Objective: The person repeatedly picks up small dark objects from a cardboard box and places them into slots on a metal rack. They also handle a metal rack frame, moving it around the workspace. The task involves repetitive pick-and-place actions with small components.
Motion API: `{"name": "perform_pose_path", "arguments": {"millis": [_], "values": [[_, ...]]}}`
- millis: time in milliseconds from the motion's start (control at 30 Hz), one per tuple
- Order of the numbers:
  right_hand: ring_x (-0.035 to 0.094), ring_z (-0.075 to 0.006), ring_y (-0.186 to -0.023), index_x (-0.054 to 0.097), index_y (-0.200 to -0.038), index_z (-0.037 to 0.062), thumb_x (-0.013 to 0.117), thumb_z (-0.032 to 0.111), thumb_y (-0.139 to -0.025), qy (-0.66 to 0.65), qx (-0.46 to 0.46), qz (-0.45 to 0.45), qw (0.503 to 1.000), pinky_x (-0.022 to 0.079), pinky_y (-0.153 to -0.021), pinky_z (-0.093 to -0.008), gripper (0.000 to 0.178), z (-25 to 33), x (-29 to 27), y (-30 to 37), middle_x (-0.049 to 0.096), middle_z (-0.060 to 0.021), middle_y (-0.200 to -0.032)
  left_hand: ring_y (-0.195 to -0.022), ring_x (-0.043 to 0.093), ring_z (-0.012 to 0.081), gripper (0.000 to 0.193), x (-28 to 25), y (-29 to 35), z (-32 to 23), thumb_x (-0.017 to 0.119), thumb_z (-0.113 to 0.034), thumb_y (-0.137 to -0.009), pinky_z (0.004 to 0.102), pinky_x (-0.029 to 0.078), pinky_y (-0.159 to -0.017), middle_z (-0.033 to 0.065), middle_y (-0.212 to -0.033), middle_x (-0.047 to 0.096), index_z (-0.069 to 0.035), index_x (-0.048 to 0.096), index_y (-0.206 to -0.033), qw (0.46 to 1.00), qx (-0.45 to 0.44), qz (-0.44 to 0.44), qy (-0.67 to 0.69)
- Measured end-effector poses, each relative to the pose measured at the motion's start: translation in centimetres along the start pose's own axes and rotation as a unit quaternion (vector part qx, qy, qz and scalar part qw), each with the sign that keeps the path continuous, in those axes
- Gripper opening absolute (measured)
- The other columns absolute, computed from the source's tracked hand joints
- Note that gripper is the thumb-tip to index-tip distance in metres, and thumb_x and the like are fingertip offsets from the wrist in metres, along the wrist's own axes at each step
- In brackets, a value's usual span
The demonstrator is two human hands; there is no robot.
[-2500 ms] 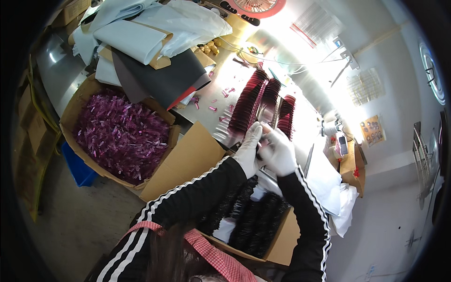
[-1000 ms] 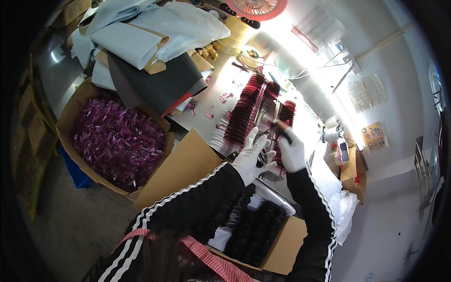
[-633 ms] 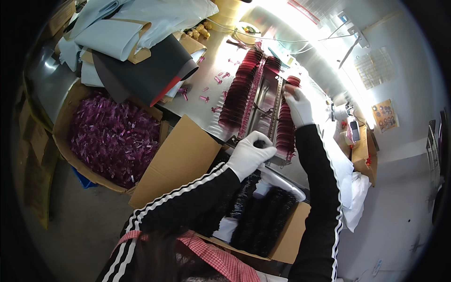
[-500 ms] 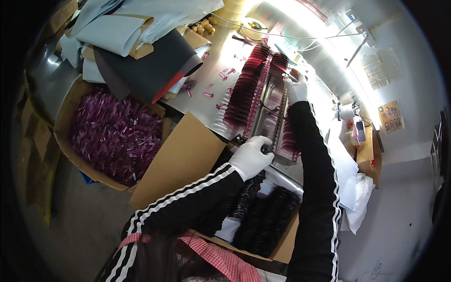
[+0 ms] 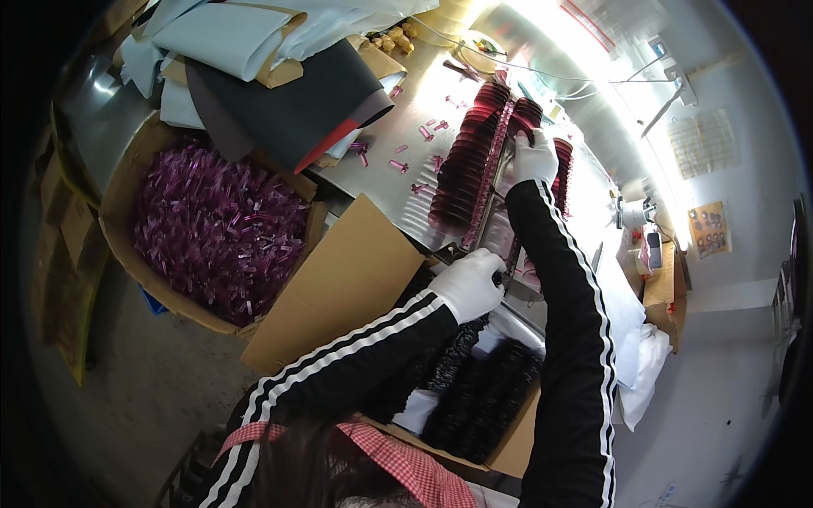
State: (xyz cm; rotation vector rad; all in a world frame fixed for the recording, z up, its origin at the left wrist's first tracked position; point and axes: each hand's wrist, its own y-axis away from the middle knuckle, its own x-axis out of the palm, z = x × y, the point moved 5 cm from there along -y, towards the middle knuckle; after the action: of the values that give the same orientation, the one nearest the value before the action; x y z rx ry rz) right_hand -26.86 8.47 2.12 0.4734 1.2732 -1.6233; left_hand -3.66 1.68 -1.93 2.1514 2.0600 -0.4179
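The gloved left hand [image 5: 471,284] grips the near end of the metal rack [image 5: 500,199] at frame centre; the right hand [image 5: 535,157] clasps its far end. Rigid, loaded with loose dark-red pieces [image 5: 464,165], it probably wants level, two-ended holding.

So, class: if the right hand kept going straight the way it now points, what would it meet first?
The right hand points up the bench along the tray. First it would probably meet the far rows of dark red pieces, which it already touches or nearly touches; depth is unclear.
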Motion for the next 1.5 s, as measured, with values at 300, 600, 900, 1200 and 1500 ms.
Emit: {"name": "perform_pose_path", "arguments": {"millis": [300, 600, 900, 1200, 1500], "values": [[0.067, -0.0307, -0.063, 0.061, -0.083, 0.0109, 0.056, 0.020, -0.087, 0.244, -0.295, 0.078, 0.920, 0.054, -0.057, -0.0433, 0.011, 4.7, -1.7, 0.2, 0.067, -0.0097, -0.076, -0.102, 0.063, 0.0324, 0.028, 0.0, -0.1, 0.5, 0.067, -0.018, -0.083, 0.0378, 0.051, -0.091, 0.0166, -0.111, 0.062, -0.005, 0.066, -0.108, 0.999, -0.029, 0.019, 0.007], [0.062, -0.0116, -0.078, 0.054, -0.131, -0.0045, 0.060, 0.033, -0.096, -0.242, -0.089, 0.292, 0.921, 0.050, -0.073, -0.0233, 0.052, 12.3, -8.9, -3.2, 0.069, -0.0107, -0.103, -0.101, 0.062, 0.0349, 0.029, -0.1, -0.2, 0.2, 0.064, -0.017, -0.084, 0.0391, 0.050, -0.091, 0.0197, -0.110, 0.062, -0.001, 0.064, -0.109, 0.999, -0.013, 0.042, 0.018], [0.056, -0.0221, -0.116, 0.055, -0.132, 0.0032, 0.081, 0.019, -0.070, -0.070, -0.152, 0.135, 0.977, 0.044, -0.097, -0.0328, 0.069, -1.0, 0.2, -7.8, 0.060, -0.0147, -0.127, -0.110, 0.060, 0.0332, 0.037, -0.4, -1.3, 0.3, 0.055, -0.011, -0.080, 0.0380, 0.047, -0.096, 0.0181, -0.115, 0.060, -0.002, 0.063, -0.115, 0.984, -0.002, 0.172, -0.055], [0.061, -0.0176, -0.060, 0.065, -0.119, 0.0016, 0.074, 0.020, -0.078, -0.261, -0.025, 0.184, 0.947, 0.052, -0.063, -0.0331, 0.045, -3.7, 5.6, -6.6, 0.068, -0.0088, -0.070, -0.109, 0.060, 0.0335, 0.042, -1.6, -2.3, -0.6, 0.060, -0.015, -0.078, 0.0384, 0.047, -0.095, 0.0196, -0.115, 0.060, -0.001, 0.063, -0.118, 0.962, 0.007, 0.265, -0.067], [0.066, -0.0296, -0.089, 0.063, -0.122, 0.0072, 0.054, 0.007, -0.093, 0.142, -0.336, -0.123, 0.923, 0.052, -0.080, -0.0362, 0.030, 2.4, 1.6, -4.5, 0.068, -0.0174, -0.100, -0.106, 0.062, 0.0339, 0.041, -0.3, -2.5, 0.2, 0.060, -0.018, -0.078, 0.0388, 0.049, -0.094, 0.0193, -0.114, 0.063, -0.003, 0.065, -0.116, 0.972, 0.027, 0.229, -0.037]]}}
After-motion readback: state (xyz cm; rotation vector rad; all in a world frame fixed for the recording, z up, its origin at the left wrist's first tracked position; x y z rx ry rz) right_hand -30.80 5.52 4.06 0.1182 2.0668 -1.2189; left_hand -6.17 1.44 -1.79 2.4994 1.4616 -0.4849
